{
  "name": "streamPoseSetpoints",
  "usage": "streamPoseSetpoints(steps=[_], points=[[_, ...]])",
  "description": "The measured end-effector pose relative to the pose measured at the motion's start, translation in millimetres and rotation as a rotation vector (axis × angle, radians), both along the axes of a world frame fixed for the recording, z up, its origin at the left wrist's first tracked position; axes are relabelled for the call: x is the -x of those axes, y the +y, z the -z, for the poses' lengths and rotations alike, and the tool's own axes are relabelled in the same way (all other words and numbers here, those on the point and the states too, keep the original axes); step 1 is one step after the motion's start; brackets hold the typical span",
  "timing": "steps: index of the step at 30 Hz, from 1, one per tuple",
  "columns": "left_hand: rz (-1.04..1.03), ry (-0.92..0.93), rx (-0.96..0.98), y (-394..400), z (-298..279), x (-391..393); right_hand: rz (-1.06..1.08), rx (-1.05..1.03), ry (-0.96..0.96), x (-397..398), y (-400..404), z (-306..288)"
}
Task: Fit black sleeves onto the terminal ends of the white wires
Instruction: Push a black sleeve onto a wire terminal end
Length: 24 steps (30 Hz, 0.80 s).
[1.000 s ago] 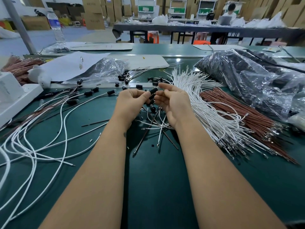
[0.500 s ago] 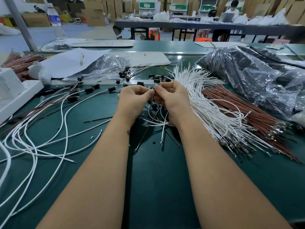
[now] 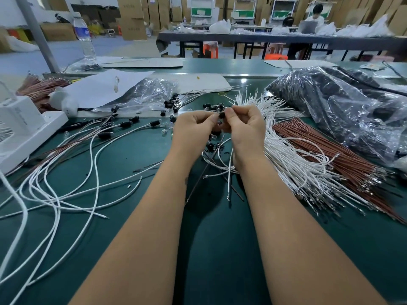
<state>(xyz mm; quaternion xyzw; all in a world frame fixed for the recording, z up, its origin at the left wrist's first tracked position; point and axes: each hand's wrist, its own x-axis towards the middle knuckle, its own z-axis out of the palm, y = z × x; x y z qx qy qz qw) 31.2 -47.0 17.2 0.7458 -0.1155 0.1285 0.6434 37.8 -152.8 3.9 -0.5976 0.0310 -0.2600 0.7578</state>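
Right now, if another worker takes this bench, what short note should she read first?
Left hand and right hand: both pinch one black sleeve between fingertips, raised above the green table.
Supply: unsleeved white wires lie right of the hands, loose sleeves just beyond.
Done: sleeved wires lie left.
Left: finish this one, then the large white bundle.

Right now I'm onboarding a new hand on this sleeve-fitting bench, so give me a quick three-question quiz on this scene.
1. True or false: the black sleeve is pinched between both hands.
2. Which lies right of the right hand? A) white wire bundle B) water bottle
3. What colour are the wires beyond the white bundle?

Key: 1 true; 2 A; 3 brown.
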Motion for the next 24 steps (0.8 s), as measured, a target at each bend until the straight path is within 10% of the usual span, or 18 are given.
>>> streamPoseSetpoints(steps=[7,16,24], points=[[-0.065,0.178,-0.421,27,-17,0,0.117,-0.107,-0.034,7,-7,-6],[-0.653,-0.138,-0.706,111,-30,-23,0.157,0.202,0.093,10,-4,-12],[-0.804,0.317,-1.127,136,18,-32,0.489,0.461,0.076,9,-16,-12]])
